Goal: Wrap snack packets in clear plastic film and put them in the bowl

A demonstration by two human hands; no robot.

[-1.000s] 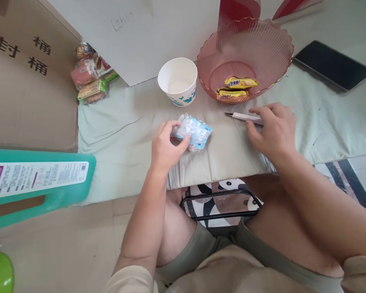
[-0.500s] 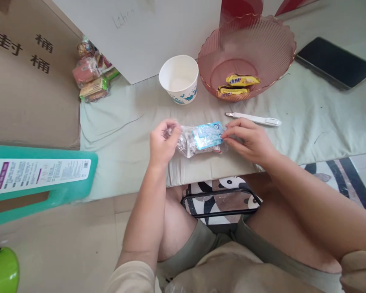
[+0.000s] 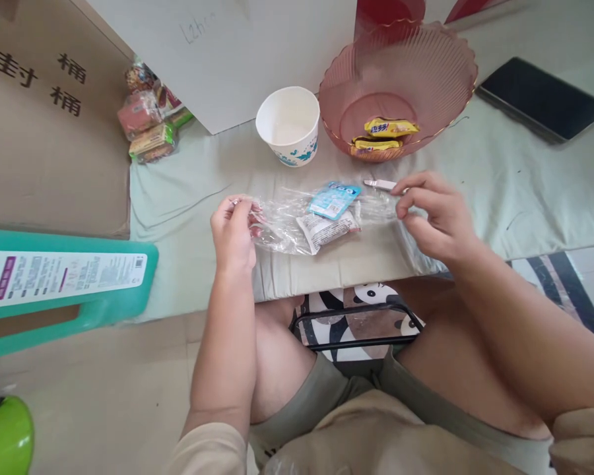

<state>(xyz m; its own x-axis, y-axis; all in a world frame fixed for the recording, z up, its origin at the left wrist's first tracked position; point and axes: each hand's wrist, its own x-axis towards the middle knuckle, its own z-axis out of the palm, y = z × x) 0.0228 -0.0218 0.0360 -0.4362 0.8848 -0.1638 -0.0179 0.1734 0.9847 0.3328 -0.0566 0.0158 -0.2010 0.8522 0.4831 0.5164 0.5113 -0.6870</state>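
A clear plastic bag (image 3: 282,221) is stretched out above the cloth-covered table between my hands. My left hand (image 3: 235,229) pinches its left end. At the right end the fingertips of my right hand (image 3: 433,212) are closed on the thin film. Inside or on the bag lie a small blue packet (image 3: 334,200) and, partly beneath it, a white printed packet (image 3: 329,228); which of the two are inside I cannot tell. Just behind the bag rests a white utility knife (image 3: 380,185), its handle mostly covered by my right hand.
A paper cup (image 3: 290,125) and a pink scalloped bowl (image 3: 445,72) holding yellow snack packs (image 3: 390,126) stand behind the bag. A dark phone (image 3: 544,99) lies at the right. Wrapped snacks (image 3: 151,135), a cardboard box (image 3: 54,158) and a green plastic container (image 3: 113,307) are on the left.
My hands have moved apart, left hand leftward and right hand rightward, pulling the bag out wide. The blue packet has shifted and turned, uncovering more of the white packet.
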